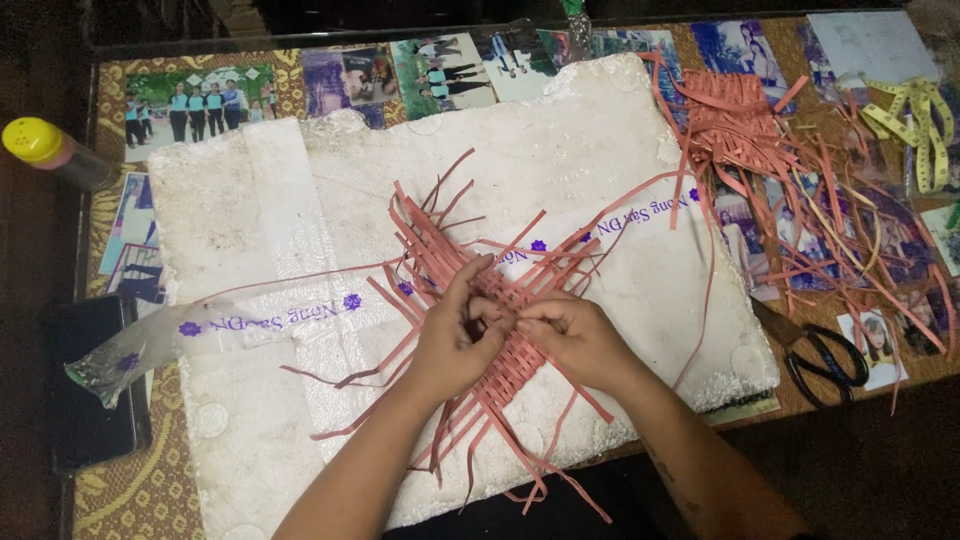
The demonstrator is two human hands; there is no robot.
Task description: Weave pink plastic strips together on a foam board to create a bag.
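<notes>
A woven patch of reddish-pink paper strips (pixel 505 375) lies on a white foam board (pixel 560 170), with loose strip ends fanning out on all sides. My left hand (pixel 455 335) rests on the weave, its fingers curled and pinching strips near the centre. My right hand (pixel 570 335) meets it from the right, fingertips pinched on a strip at the same spot. Both forearms come in from the bottom edge.
A heap of loose pink strips (pixel 770 150) lies at the right with a yellow tape measure (pixel 925 125). Black scissors (pixel 825 360) lie at the right edge. A clear printed tape (pixel 240 325) crosses the board. A dark phone (pixel 90 400) and a yellow-capped bottle (pixel 45 145) sit at the left.
</notes>
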